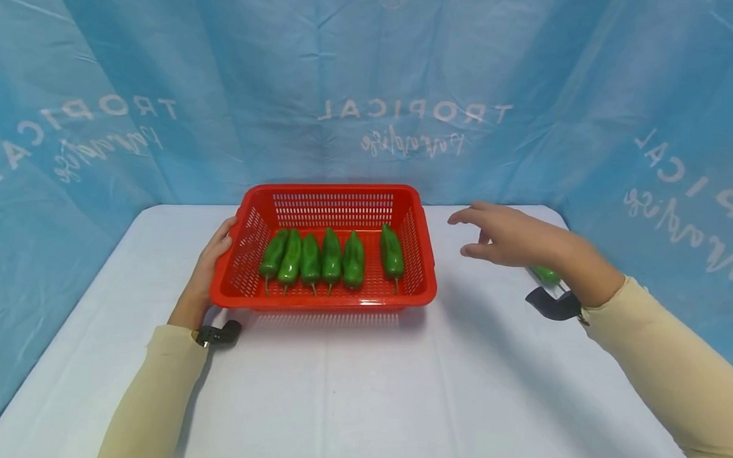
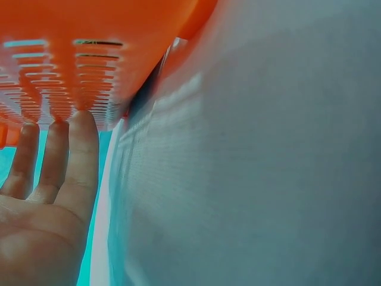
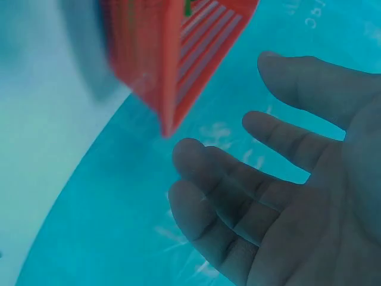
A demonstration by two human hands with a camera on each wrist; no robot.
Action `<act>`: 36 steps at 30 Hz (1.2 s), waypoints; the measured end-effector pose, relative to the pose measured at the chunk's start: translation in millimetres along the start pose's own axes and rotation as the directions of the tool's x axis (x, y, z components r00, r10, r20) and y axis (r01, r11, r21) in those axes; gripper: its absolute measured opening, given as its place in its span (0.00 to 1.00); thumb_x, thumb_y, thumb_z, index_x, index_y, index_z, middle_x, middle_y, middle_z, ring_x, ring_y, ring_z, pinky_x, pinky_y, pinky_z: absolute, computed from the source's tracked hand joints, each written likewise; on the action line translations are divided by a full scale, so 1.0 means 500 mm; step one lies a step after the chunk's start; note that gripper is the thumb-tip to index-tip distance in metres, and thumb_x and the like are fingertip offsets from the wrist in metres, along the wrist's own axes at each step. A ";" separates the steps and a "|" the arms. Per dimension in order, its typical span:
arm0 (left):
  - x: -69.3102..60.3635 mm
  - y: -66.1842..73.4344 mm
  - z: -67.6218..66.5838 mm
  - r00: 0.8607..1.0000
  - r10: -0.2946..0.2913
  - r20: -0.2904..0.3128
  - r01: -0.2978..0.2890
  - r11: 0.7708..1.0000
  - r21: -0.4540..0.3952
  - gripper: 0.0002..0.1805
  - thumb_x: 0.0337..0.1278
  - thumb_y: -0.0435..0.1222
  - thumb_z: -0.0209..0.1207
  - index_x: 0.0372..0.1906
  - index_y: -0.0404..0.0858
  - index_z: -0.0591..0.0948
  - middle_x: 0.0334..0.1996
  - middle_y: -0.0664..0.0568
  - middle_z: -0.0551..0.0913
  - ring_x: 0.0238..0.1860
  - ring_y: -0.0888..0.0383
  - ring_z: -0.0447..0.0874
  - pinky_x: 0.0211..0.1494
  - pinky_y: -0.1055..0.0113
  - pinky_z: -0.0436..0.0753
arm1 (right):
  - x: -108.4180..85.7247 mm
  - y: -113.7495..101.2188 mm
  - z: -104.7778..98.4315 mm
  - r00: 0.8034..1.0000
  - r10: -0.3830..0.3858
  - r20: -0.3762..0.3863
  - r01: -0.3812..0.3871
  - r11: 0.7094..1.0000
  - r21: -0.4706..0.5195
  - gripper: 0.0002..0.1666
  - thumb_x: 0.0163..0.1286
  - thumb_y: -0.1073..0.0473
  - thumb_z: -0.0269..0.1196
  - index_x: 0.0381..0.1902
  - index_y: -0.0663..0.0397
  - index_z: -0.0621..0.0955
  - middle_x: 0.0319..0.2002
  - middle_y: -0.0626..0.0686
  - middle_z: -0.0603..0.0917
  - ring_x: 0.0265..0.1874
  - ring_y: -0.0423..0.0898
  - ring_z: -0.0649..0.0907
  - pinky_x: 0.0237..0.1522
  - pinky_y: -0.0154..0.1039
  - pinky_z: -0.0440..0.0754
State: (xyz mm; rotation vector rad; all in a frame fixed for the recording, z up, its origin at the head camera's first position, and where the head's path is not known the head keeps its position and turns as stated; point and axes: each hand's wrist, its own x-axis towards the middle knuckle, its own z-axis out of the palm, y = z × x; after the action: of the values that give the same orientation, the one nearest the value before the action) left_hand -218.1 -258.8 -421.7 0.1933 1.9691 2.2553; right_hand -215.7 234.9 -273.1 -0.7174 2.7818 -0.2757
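Observation:
A red plastic basket [image 1: 324, 304] with slotted walls stands at the far middle of the table. Inside lie several green peppers [image 1: 332, 256], most side by side toward the left. One pepper [image 1: 392, 253] lies apart on the right. My left hand [image 1: 206, 267] is at the basket's left side. In the left wrist view, its straight fingers [image 2: 82, 158] touch the slotted wall; the thumb is out of sight there. Right of the basket, my right hand [image 1: 506, 234] hovers in the air, fingers loosely spread, holding nothing. Another green pepper [image 1: 545, 274] shows partly behind the right wrist.
A white-covered table [image 1: 349, 390] lies beneath everything. Blue fabric [image 1: 372, 67] with white lettering hangs behind it and along both sides. Dark devices are strapped to the left wrist [image 1: 220, 333] and the right wrist [image 1: 556, 306].

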 end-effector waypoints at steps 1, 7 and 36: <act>0.001 0.000 0.000 1.000 -0.001 0.001 0.001 1.000 -0.004 0.30 0.77 0.46 0.40 0.78 0.59 0.52 0.70 0.55 0.63 0.61 0.61 0.73 0.55 0.69 0.85 | -0.003 0.011 0.002 1.000 0.006 -0.003 -0.006 1.000 0.004 0.33 0.66 0.52 0.66 0.67 0.50 0.73 0.60 0.56 0.77 0.45 0.48 0.83 0.41 0.45 0.86; 0.002 0.001 0.000 1.000 0.018 0.009 -0.018 1.000 -0.018 0.29 0.77 0.45 0.39 0.79 0.57 0.52 0.70 0.54 0.64 0.61 0.61 0.74 0.55 0.69 0.84 | -0.010 0.094 0.020 0.999 0.052 0.012 -0.052 0.998 0.030 0.32 0.69 0.50 0.64 0.67 0.56 0.72 0.62 0.63 0.77 0.46 0.52 0.84 0.47 0.53 0.85; -0.001 0.001 0.006 1.000 0.011 0.002 -0.011 1.000 -0.011 0.29 0.77 0.46 0.39 0.79 0.58 0.51 0.72 0.52 0.60 0.62 0.61 0.72 0.56 0.70 0.84 | -0.004 0.288 0.114 0.960 0.255 0.117 -0.265 0.960 0.085 0.31 0.71 0.54 0.59 0.65 0.68 0.70 0.59 0.76 0.74 0.58 0.71 0.75 0.53 0.65 0.78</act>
State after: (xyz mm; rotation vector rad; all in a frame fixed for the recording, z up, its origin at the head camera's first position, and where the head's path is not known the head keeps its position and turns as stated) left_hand -217.1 -256.3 -421.0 0.2048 1.9585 2.2714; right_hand -261.6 352.9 -362.0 -0.3258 2.6994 -0.3120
